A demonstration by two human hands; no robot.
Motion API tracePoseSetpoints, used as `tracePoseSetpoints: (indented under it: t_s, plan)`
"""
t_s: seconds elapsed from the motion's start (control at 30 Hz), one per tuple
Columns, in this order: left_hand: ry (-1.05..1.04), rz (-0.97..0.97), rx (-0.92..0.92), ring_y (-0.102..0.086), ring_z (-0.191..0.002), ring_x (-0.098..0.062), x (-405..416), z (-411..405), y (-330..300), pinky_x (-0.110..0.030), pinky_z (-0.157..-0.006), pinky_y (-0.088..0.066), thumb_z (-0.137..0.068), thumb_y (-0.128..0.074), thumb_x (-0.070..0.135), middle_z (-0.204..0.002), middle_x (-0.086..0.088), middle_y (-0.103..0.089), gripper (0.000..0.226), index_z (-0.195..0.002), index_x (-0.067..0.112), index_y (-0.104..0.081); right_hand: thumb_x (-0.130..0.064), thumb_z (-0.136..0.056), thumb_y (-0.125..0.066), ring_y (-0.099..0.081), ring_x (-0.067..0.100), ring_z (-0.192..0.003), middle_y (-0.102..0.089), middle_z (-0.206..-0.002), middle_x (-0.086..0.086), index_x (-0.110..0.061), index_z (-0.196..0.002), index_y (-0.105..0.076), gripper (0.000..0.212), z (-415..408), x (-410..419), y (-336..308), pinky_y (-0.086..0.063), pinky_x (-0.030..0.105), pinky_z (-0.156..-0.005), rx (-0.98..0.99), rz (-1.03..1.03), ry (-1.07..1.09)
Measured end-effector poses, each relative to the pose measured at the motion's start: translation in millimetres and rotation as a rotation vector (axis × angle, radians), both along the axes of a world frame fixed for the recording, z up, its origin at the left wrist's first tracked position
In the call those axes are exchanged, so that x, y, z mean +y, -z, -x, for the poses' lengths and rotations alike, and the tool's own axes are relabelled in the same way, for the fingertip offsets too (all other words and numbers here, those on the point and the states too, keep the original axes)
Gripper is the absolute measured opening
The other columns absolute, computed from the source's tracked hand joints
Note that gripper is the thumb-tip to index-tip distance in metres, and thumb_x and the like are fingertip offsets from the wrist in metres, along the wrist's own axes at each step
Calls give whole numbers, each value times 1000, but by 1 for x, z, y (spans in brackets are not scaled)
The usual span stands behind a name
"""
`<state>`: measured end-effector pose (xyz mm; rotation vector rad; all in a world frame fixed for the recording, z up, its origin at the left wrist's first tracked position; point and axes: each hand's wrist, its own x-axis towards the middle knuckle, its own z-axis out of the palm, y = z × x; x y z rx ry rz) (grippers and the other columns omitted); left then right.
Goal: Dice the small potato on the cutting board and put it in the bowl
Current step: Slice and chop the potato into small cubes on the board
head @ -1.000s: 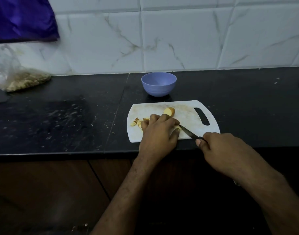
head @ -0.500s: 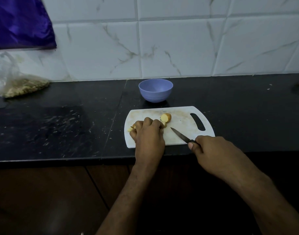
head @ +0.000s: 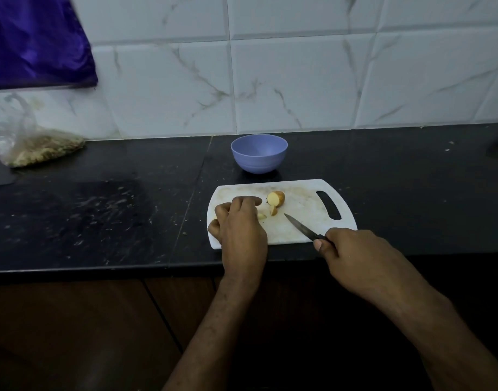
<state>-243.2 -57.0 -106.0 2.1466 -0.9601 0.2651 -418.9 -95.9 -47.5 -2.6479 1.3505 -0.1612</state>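
Left hand (head: pixel 242 224) is curled over cut pieces at the white plastic cutting board's (head: pixel 298 227) left edge; whether they are gripped cannot be told. Right hand (head: pixel 355 258) grasps the black-handled knife (head: pixel 302 227), blade lifted off the yellow potato chunk (head: pixel 276 198) near the far edge. Dicing judged midway; that chunk needs cutting next, the lilac round bowl (head: pixel 259 153) beyond being empty.

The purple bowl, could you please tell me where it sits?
In the head view, the purple bowl sits on the black counter, just behind the white cutting board.

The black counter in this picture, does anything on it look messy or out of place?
Yes. Pale crumbs and smears dust the black counter left of the white cutting board. The board's near edge reaches the counter's front lip. The lavender bowl stands upright.
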Motion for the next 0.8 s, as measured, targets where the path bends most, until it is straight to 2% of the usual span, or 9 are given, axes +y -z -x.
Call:
tracePoseSetpoints:
  t_s: [0.13,0.27,0.37,0.5,0.63,0.8]
  plan:
    - [37,36,77,-36,-127,-15,1,-3,-4,-31,-92,-17,-102,-50,18,-131,9,-57,28,-124,30,-60,-49,-101,-33,-45,4,-61,-52,-72,-7,-26,-79,-44,33,0,-1,0,-30,24,-48,-10,-5,-12]
    - [66,11,110,-35,-130,-15,4,-3,-6,-31,-93,-15,-99,-57,26,-134,9,-55,28,-127,30,-58,-49,-101,-33,-47,6,-62,-53,-72,-7,-27,-76,-42,35,-2,-3,4,-32,26,-50,-11,-1,-17]
    - [84,-72,7,-36,-127,-18,1,-3,-8,-36,-95,-23,-98,-58,33,-134,7,-54,31,-129,29,-57,-50,-100,-33,-50,10,-64,-54,-72,-6,-27,-75,-42,36,-4,-5,8,-37,31,-55,-26,17,-12]
    - [110,-176,-65,-41,-120,-22,-14,-4,-18,-43,-96,-27,-96,-58,39,-124,4,-58,30,-122,25,-64,-50,-100,-33,-48,8,-62,-53,-71,-7,-27,-74,-41,36,-4,-5,9,-33,30,-52,-31,24,-12]
    - [109,-231,-57,-46,-111,-23,-26,-7,-21,-43,-95,-28,-96,-58,36,-109,2,-63,21,-105,22,-71,-50,-101,-33,-46,6,-61,-51,-71,-7,-27,-76,-43,35,1,-6,8,-32,26,-49,-39,26,2]
    - [211,-186,-39,-44,-110,-17,-18,-5,-19,-39,-92,-24,-96,-62,35,-107,6,-65,17,-107,26,-71,-49,-101,-33,-45,4,-60,-51,-70,-8,-28,-73,-39,35,2,-9,4,-31,23,-48,-39,18,2]
